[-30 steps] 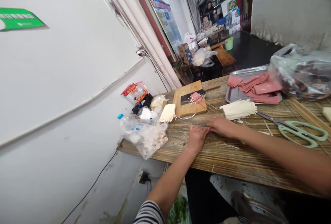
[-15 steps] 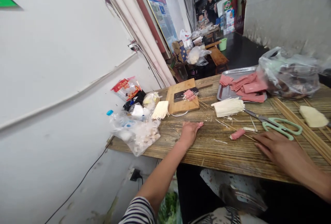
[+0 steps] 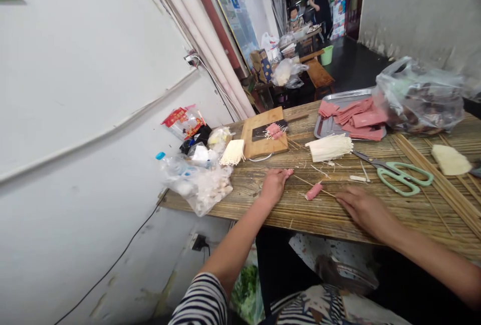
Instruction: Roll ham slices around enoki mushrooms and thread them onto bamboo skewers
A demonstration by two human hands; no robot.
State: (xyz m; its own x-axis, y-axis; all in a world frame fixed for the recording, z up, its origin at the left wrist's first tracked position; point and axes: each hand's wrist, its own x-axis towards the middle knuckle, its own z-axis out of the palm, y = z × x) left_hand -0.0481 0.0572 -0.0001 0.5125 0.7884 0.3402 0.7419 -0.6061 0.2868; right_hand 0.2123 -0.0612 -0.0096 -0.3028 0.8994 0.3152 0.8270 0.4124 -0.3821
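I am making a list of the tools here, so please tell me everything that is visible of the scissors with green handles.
The scissors have two light green, plastic-looking loop handles and dark grey, metal-looking blades joined at a pivot. They lie on the wooden table, blades nearly or fully shut, tips left and handles right in the picture. The tips reach the edge of a pale bunch; contact there is unclear. The right hand is nearby, apart from them.

Low over the brown wooden plank table (image 3: 248, 185), our bare left hand (image 3: 273, 186) curls, fingertips pinched; our bare right hand (image 3: 366, 211), farther right along it, pinches too, fingers straighter. Our bare left forearm (image 3: 237, 244), below a black-and-white striped sleeve (image 3: 203, 299), and bare right forearm (image 3: 438, 260) cross its near edge.
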